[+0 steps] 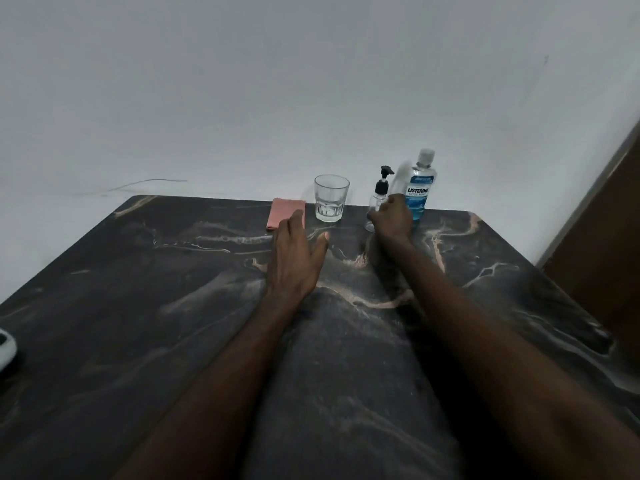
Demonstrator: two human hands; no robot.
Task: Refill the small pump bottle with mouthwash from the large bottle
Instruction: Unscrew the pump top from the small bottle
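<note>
A clear glass (331, 198) stands near the table's (138, 306) far edge, with a folded pink cloth (282, 213) just beside it. A white object (5, 348) lies at the left edge.

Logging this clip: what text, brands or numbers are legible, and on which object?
"LISTERINE": blue label of the large clear mouthwash bottle.
"COOL MINT": same label, below it.
Remaining label print: too blurred.
No text visible on the small clear pump bottle, clear drinking glass, folded pink cloth.
</note>
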